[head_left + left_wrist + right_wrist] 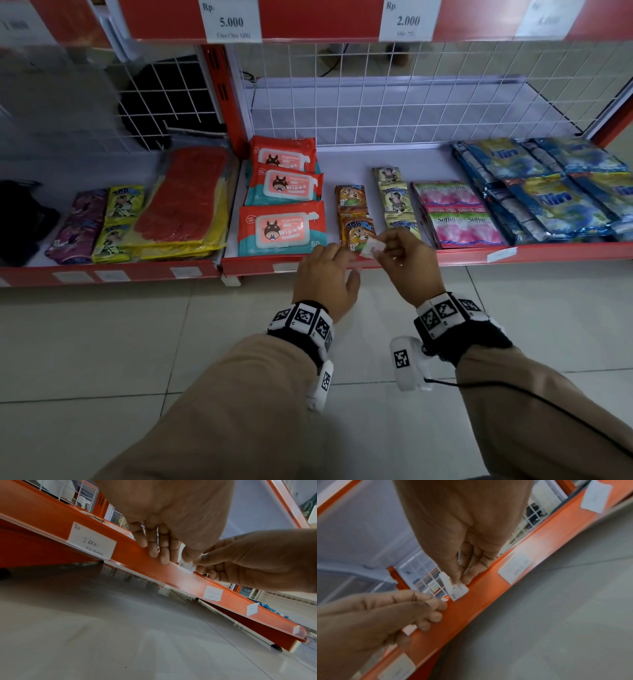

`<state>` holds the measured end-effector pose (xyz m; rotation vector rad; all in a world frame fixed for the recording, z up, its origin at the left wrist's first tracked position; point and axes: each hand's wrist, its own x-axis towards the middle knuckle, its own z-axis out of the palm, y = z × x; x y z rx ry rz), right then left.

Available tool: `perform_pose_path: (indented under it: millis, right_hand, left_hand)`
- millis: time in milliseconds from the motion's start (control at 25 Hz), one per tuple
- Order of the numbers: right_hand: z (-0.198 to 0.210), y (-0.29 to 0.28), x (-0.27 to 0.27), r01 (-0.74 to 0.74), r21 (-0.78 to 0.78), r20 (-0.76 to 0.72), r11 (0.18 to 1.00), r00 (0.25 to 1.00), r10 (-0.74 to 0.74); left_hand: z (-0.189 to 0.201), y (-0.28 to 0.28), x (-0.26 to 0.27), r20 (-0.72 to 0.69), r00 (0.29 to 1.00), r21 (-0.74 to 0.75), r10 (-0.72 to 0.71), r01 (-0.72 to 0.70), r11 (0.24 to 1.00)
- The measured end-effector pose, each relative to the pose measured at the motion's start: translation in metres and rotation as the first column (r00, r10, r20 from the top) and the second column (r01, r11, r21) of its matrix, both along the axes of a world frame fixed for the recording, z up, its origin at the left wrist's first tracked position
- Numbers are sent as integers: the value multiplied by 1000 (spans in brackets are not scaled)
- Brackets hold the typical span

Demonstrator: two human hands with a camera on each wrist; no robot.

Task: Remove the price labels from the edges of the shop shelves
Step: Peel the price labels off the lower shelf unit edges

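The red metal bottom shelf (394,262) is full of things. Red packs of wet wipes (282,224) lie at 11 o'clock from the hands. Small orange drink sachets (356,219) sit at 12 o'clock, just behind the fingers. Pink sachets (459,219) and shiny blue soap packets (555,195) lie off at 2 o'clock. Red and yellow rubber gloves (185,205) lie far off at 10 o'clock. A white wire grid (394,102) stands at the back. Nothing stands between the hands and the shelf edge.

The left hand (323,275) rests on the red front edge with its fingers (155,547) nearly straight and close together, pressing on the strip. The right hand (406,262) has a pinching grip: thumb and fingertips hold a small white paper price label (456,588) by its top. In the right wrist view the label sits at the top of the shelf edge and tilts away from it. Its long side slants up toward 11 o'clock. I cannot tell if its bottom corner still sticks to the strip.

The writing on it is too blurry to read. More white labels (212,593) are still on the same edge toward 3 o'clock, and one marked 2.000 (91,540) sits toward 9 o'clock. Big price cards (231,20) on the shelf above are cut off at the top.
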<state>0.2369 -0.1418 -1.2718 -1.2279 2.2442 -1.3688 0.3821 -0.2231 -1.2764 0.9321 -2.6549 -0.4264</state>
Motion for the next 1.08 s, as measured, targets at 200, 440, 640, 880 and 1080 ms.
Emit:
perform_pose_path:
  millis: [200,440,640,880,1080]
  right_hand:
    - [1,1,9,11,-58,490,998,872,19]
    - [-2,0,18,-83,-58,442,995,891,100]
    - [0,3,7,-60,-23,118,998,991,62]
    - [0,7,-4,-16,24,-60,1000,998,18]
    - [6,4,-14,27,-32,-94,999,995,-30]
  left_hand:
    - [1,1,-4,-151,986,138,75,-54,989]
    - [-3,4,-6,-130,979,183,155,-130,975]
    - [-6,4,-4,-103,987,150,125,-109,983]
    - [-4,4,-1,-70,991,110,116,-108,988]
    - [0,6,3,-57,996,66,69,-65,996]
